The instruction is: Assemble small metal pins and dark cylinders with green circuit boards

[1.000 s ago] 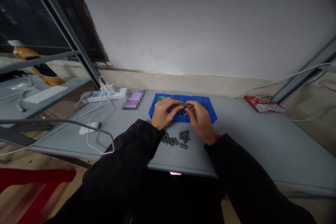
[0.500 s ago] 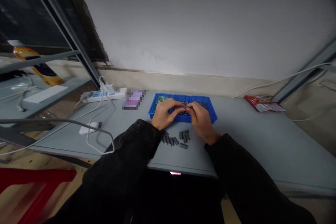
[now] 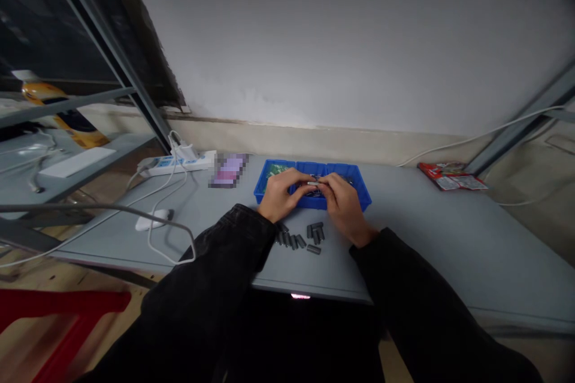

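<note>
My left hand (image 3: 283, 192) and my right hand (image 3: 342, 202) meet above the middle of several joined blue bins (image 3: 309, 202). Between their fingertips they pinch a small part (image 3: 313, 183) with a pale, light-coloured side showing; its exact kind is too small to make out. Green pieces (image 3: 279, 169) lie in the left bin. Small metallic-looking pieces fill part of the middle bin, partly hidden by my fingers. Several small dark grey cylinder-like pieces (image 3: 314, 249) lie on the table in front of the bins, below my hands.
On the grey table (image 3: 431, 245), a white power strip (image 3: 197, 161) with cables and a blurred purple item (image 3: 229, 170) stand left of the bins. A white plug (image 3: 150, 219) lies nearer. Red packets (image 3: 451, 177) lie at right. A red stool (image 3: 67, 302) stands lower left.
The small part between my fingertips has turned, so that a pale side shows where it looked dark before. My hands have stayed in nearly the same place.
</note>
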### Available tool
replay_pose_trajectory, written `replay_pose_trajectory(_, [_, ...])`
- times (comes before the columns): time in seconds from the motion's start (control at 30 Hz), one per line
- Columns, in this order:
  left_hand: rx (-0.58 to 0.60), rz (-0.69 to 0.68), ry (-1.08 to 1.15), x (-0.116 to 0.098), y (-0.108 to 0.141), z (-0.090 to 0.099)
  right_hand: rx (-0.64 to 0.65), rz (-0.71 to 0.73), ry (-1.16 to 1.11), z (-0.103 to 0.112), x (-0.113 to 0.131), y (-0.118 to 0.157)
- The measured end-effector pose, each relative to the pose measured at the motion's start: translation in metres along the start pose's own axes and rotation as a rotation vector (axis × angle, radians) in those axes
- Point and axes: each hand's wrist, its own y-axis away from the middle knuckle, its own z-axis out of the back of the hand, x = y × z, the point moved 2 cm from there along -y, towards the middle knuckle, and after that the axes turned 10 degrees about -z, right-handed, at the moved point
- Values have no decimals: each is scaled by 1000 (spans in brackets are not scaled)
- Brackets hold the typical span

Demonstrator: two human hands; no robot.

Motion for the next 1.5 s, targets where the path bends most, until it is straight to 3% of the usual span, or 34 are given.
replay_pose_trajectory(1.5, [-3, -1, -25, 2, 1, 0, 1, 0, -22, -2, -3, 2])
